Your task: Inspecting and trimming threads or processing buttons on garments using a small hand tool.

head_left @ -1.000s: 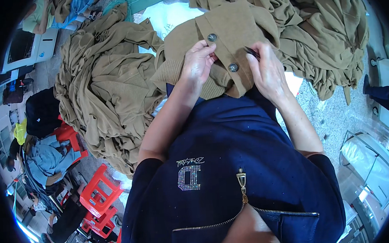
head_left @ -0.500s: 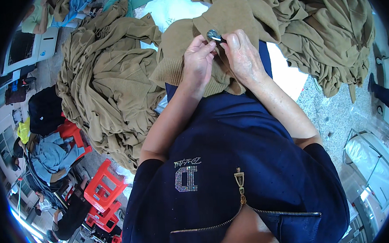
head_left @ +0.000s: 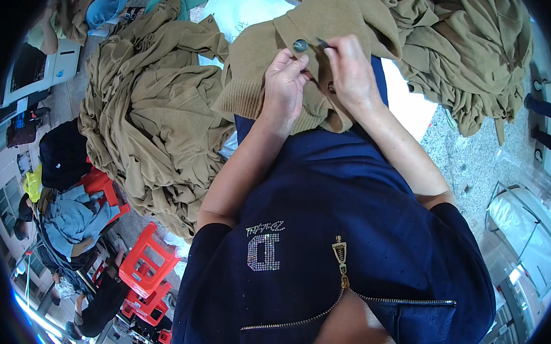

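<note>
A tan knit cardigan with a ribbed hem lies across my lap. My left hand pinches its edge between thumb and fingers, just below a round, shiny dark button. To the right, my right hand is closed around a small dark tool; only its pointed tip shows, so its kind is unclear. That tip is a short way right of the button, apart from it. A second, brownish button sits lower on the cardigan edge, beside my right hand.
Heaped tan knit garments rise on the left, with another pile on the right. A white sheet shows beyond my right forearm. Red plastic stools stand at lower left. Other people work at the left; someone's dark-clad legs show at far right.
My right hand has drawn the dark tool away from the button, to the right, uncovering the button and the lower one. My left hand keeps its pinch nearly unmoved.
</note>
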